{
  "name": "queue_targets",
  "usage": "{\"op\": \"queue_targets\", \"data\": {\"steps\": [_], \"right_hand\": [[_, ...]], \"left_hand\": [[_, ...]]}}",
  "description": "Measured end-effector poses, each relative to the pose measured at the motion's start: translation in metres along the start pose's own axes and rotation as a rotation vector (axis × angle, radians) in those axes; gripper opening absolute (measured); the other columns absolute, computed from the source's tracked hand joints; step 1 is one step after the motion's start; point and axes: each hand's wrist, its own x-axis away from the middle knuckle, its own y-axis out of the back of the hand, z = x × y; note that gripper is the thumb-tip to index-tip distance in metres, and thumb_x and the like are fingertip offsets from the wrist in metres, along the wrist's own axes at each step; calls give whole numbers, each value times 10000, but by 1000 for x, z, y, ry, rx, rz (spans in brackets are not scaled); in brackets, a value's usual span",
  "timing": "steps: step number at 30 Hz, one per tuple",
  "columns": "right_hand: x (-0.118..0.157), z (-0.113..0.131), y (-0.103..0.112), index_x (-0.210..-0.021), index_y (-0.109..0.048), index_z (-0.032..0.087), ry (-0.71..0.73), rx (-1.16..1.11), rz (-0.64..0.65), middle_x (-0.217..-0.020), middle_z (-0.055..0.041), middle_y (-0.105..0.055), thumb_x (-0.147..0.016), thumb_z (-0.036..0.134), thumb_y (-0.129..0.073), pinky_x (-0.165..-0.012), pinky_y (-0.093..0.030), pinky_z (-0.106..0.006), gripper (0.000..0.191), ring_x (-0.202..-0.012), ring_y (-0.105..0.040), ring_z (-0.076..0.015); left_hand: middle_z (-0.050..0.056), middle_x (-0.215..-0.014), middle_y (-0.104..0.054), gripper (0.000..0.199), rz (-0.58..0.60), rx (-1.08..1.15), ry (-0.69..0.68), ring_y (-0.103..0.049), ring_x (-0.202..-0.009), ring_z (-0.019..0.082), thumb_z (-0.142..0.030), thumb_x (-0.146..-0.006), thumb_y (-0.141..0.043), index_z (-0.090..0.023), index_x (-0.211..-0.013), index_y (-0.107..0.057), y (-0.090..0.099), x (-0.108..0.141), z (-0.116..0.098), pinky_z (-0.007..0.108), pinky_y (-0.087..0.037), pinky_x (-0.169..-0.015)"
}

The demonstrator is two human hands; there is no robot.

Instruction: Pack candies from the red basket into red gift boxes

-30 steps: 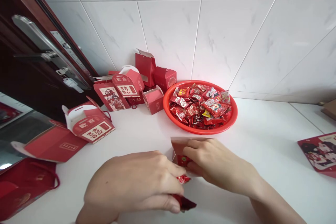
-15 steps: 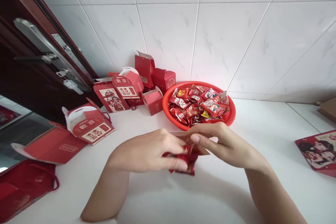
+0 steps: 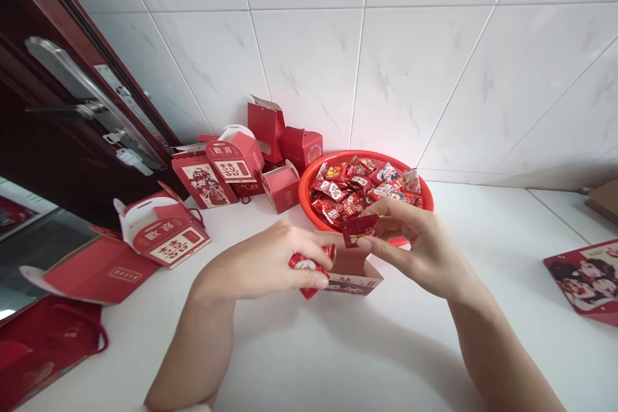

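Observation:
My left hand (image 3: 270,264) is closed on a red wrapped candy (image 3: 309,270), held at the left side of an open red gift box (image 3: 355,282). Between the thumb and fingers of my right hand (image 3: 415,238) is a dark red candy packet (image 3: 358,230), above the box's back right part. The box stands on the white counter, its top open and its front printed; my left hand covers its left end. Right behind it, a red plastic basket (image 3: 305,196) holds many wrapped candies (image 3: 352,196). My right hand hides part of the basket's front rim.
Several red gift boxes (image 3: 234,161) stand at the back left by the wall. Nearer on the left are an open-topped box (image 3: 167,232), another box (image 3: 103,267) and a red bag (image 3: 48,347). A printed box (image 3: 586,277) lies far right. A dark door (image 3: 72,109) borders the left.
My hands have moved apart, showing the open box between them. The dark red packet is now in my right hand's fingers, and my left hand has shifted slightly left with its candy.

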Motion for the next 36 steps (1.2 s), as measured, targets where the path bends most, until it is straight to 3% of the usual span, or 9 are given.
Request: {"op": "queue_targets", "data": {"steps": [3, 6, 12, 19, 22, 26, 29, 34, 36], "right_hand": [[3, 0, -3, -1013, -661, 201, -22, 2, 132, -956, -26, -736, -963, 212, -655, -779, -609, -295, 52, -859, -734, -175], [5, -1, -11, -1015, -662, 206, -68, 193, 218, -926, -26, -751, -953, 119, -598, -687, -546, -256, 125, -795, -708, -160], [10, -2, -26, -814, -604, 206, 102, 743, 251, -640, 28, -616, -922, 34, -555, -486, -199, -259, 208, -497, -423, -103], [8, -7, -41, -831, -601, 187, 99, 1024, 320, -678, -4, -603, -896, 17, -604, -506, -161, -287, 182, -551, -450, -132], [6, -10, -42, -806, -603, 180, 124, 1074, 276, -743, -40, -622, -897, 10, -599, -510, -168, -288, 194, -647, -510, -155], [7, -11, -30, -783, -610, 177, 171, 1047, 207, -770, -38, -613, -907, 2, -563, -501, -185, -287, 221, -636, -476, -147], [9, -7, -19, -816, -634, 181, 204, 921, 174, -779, -36, -620, -959, 67, -553, -527, -287, -270, 201, -644, -498, -147], [11, 1, -10, -1053, -651, 201, 182, 479, 68, -976, -63, -725, -1007, 227, -614, -722, -525, -288, 64, -852, -673, -180], [10, 2, -11, -1189, -616, 221, 107, 319, 38, -1044, -50, -747, -984, 261, -670, -766, -572, -295, 216, -913, -707, -183]], "left_hand": [[-18, -709, -682, 228, 114, -119, -42, -598, -622, 120, -192, -910, -660, -189, -691, -722, -3, 3, 0, 233, -403, -615], [-27, -648, -664, 258, 106, -195, -63, -611, -649, 140, -139, -902, -634, -195, -655, -678, -9, 7, 1, 250, -395, -661], [-24, -680, -656, 271, 165, -284, -28, -601, -654, 136, -83, -879, -639, -190, -631, -624, -15, 18, 1, 250, -380, -668], [-26, -665, -653, 271, 142, -342, -69, -596, -639, 139, -63, -874, -645, -192, -637, -622, -17, 22, -2, 247, -392, -671], [-28, -663, -656, 268, 152, -318, -56, -596, -636, 138, -69, -870, -645, -193, -634, -625, -16, 21, -1, 248, -391, -661], [-22, -666, -654, 259, 145, -261, -68, -605, -640, 138, -103, -889, -634, -194, -647, -655, -12, 19, 0, 253, -395, -651], [-10, -721, -673, 257, 105, -179, -93, -608, -635, 128, -165, -921, -631, -191, -673, -693, -6, 16, -3, 247, -402, -623], [15, -862, -733, 185, -166, -39, -153, -649, -727, 136, -239, -982, -601, -200, -929, -774, 0, 10, -7, 230, -471, -649], [22, -934, -753, 172, -243, 45, -162, -675, -776, 140, -260, -993, -600, -199, -1033, -756, -1, 9, -6, 233, -512, -697]]}}
